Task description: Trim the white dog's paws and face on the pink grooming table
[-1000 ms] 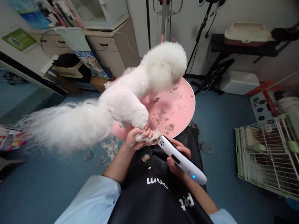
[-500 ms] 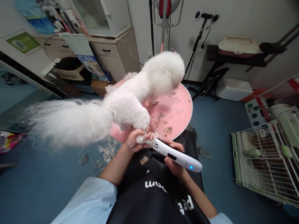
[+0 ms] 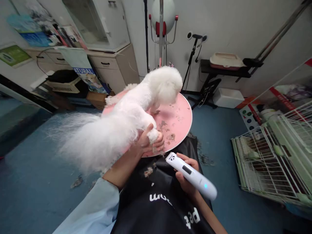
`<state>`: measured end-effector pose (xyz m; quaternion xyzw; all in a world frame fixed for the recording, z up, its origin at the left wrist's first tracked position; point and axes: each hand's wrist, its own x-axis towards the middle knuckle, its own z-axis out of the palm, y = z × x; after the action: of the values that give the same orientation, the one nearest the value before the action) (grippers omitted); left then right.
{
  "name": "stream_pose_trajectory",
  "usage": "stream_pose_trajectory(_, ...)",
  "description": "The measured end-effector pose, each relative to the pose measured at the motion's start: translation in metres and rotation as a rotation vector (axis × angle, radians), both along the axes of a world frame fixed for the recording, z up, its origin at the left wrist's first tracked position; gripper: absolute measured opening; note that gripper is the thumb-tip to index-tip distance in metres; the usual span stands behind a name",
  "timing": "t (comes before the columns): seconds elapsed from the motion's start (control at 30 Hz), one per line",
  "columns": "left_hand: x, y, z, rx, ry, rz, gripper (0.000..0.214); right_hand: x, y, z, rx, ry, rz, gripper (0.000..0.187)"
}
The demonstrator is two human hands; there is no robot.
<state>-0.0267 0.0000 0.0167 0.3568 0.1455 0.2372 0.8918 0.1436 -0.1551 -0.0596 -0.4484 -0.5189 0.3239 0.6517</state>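
A white fluffy dog (image 3: 136, 100) stands on a round pink grooming table (image 3: 181, 122), its body clipped short and its tail (image 3: 97, 136) long and bushy. My left hand (image 3: 152, 141) is closed around the dog's hind leg (image 3: 153, 135) near the table's front edge. In my right hand (image 3: 187, 172) is a white hair clipper (image 3: 192, 175) with a glowing blue light, its blade end pointing toward the leg but apart from it. Tufts of cut hair (image 3: 171, 136) lie on the table.
A black apron (image 3: 168, 208) with a hair clump (image 3: 148, 171) covers my front. On the right stands a wire cage (image 3: 263, 162). Drawers (image 3: 107, 65) are at the back left, a dryer (image 3: 163, 19) behind the table, a slim stand (image 3: 193, 52) beside it. Cut hair (image 3: 77, 182) lies on the floor.
The clipper has drawn back from the paw, toward me and to the right. My left hand has turned on the leg, with its fingers more extended. The tail has swung nearer my left arm.
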Motion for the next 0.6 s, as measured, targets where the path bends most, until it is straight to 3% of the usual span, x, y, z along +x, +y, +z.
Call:
stream_pose_trajectory(0.13,0.009,-0.005,0.023,-0.269,-0.146,0.170,0.063,-0.018,-0.004,0.009,0.243,-0.215,-0.089,0.041)
stream_pose_trajectory(0.3,0.006,-0.014,0.039,-0.470,-0.253,0.315,0.043,-0.033,0.010,0.014,0.435,-0.335,-0.063,0.047)
stream_pose_trajectory(0.43,0.003,-0.016,0.039,-0.550,-0.272,0.343,0.032,-0.041,0.016,0.025,0.434,-0.333,-0.055,0.046)
stream_pose_trajectory(0.6,0.000,-0.017,0.036,-0.579,-0.312,0.326,0.025,-0.054,0.006,0.044,0.296,-0.289,-0.100,0.040)
